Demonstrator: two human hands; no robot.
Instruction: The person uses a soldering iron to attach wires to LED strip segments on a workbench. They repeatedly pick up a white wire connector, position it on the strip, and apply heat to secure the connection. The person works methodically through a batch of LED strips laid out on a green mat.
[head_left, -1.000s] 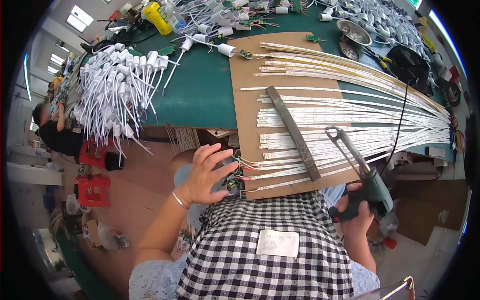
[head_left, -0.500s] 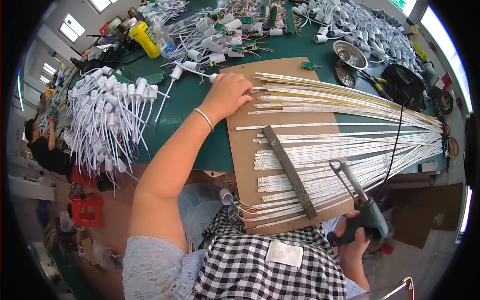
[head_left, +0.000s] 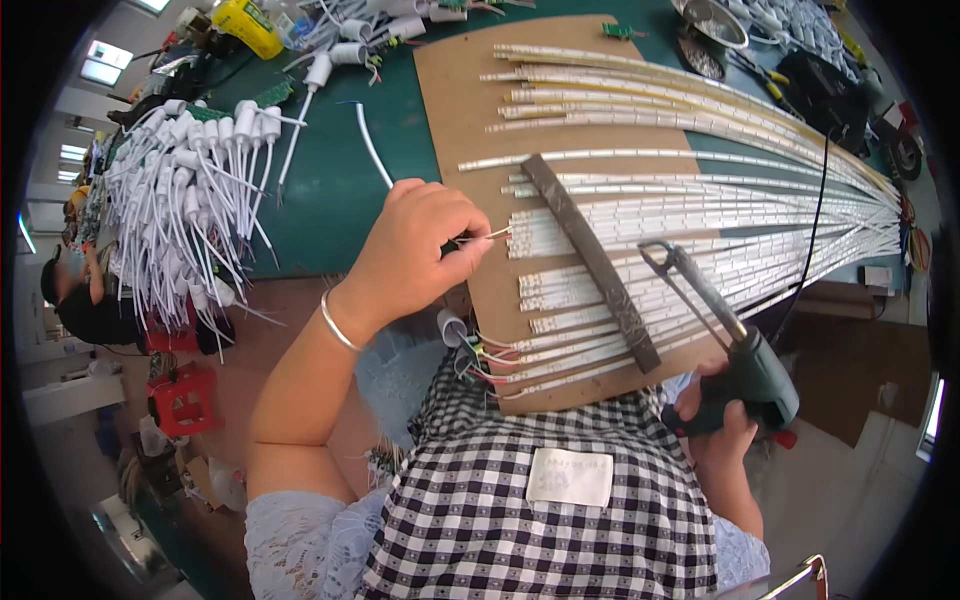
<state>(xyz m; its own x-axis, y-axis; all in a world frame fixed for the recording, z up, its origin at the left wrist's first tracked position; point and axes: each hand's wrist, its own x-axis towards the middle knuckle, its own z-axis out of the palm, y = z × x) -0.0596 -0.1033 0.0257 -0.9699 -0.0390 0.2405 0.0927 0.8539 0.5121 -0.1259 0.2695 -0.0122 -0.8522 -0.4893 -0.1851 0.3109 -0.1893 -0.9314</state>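
Observation:
My left hand is closed, pinching thin wires whose ends meet the tips of the white LED strips near the middle of the brown board. A white cable sticks out beyond the knuckles; the rest of that piece is hidden in the palm. At the lower right, my right hand is wrapped around the handle of a dark green soldering gun, its metal tip above the strips. A dark flat bar lies across the strips. Several lower strips have coloured wires attached, beside a white lamp cap.
White lamp caps with cables are heaped at the table's left edge. Behind stand a yellow bottle and a metal bowl. Pliers lie at the right. A black cord crosses the strips. Another person is at far left.
My left hand has come nearer and down the row of strips, bringing the wires to the middle group. The head view has tilted lower. My right hand still grips the soldering gun.

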